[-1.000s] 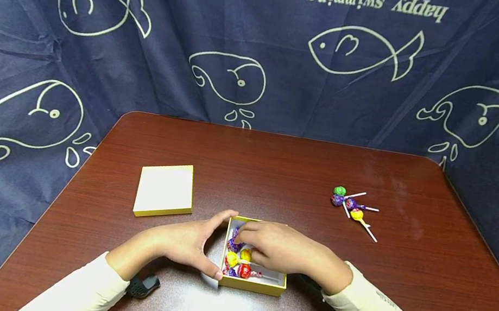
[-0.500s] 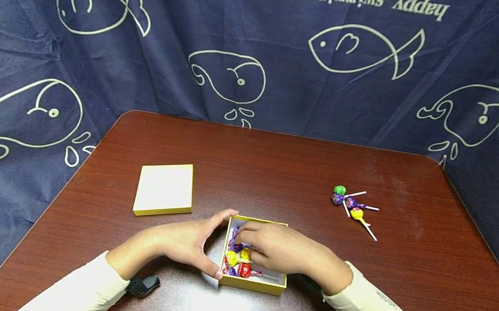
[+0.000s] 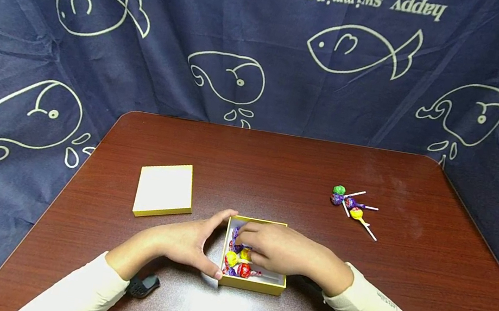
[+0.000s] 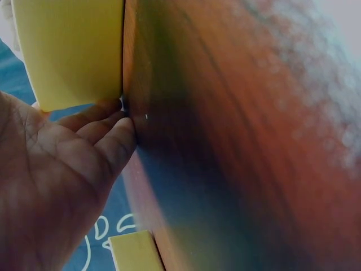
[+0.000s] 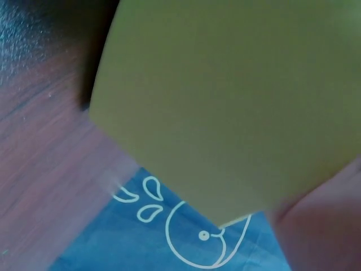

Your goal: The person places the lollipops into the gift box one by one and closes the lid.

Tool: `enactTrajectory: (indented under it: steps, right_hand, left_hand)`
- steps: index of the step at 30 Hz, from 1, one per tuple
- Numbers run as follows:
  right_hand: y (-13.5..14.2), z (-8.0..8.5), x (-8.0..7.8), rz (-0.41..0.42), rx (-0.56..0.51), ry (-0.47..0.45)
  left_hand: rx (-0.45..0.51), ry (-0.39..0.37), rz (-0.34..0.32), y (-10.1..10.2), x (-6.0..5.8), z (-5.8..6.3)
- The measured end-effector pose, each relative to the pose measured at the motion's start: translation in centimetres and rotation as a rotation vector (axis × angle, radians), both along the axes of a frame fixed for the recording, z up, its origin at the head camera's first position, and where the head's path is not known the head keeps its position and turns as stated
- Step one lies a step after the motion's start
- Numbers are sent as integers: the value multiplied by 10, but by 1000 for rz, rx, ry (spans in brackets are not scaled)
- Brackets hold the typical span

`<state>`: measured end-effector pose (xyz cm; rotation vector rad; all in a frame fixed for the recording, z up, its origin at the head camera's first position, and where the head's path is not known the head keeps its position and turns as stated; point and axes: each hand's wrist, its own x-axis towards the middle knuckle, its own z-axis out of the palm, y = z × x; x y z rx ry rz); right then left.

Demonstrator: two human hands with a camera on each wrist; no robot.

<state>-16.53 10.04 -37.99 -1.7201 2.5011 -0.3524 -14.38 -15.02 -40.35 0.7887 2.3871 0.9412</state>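
Purple lollipops (image 3: 235, 234) at the left end of the yellow box (image 3: 252, 286) sit slightly shifted from half a second ago; little else differs. My reading: the contents are being adjusted while the box is kept steady. Left to right: lid (image 3: 165, 189) lies apart on the table (image 3: 276, 171). Left hand (image 3: 186, 238) grips the box's left end, thumb and finger at its corners. Yellow lollipop (image 3: 231, 258) and red lollipop (image 3: 243, 270) lie inside. Right hand (image 3: 285, 249) reaches in, fingers bent; whether pinching, cannot tell. Loose lollipops (image 3: 356, 213) rest well apart at right.
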Motion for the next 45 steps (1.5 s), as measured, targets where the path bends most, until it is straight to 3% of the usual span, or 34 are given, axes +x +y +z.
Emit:
enactTrajectory:
  steps: [10,18,31,38,45]
  right_hand:
    - [18,16,-12,-13,-183,17]
    - [50,33,-39,-248,-206,242]
    - [120,1,-92,-466,-129,258]
    - [145,-7,-100,-500,-120,261]
    - [152,-12,-101,-534,-66,237]
  left_hand:
    - [2,24,-2,0,-1,-2]
    - [-9,21,13,0,1,-3]
    - [-19,21,4,0,0,0]
    - [-17,26,12,0,1,0]
    - [-24,28,13,0,1,0]
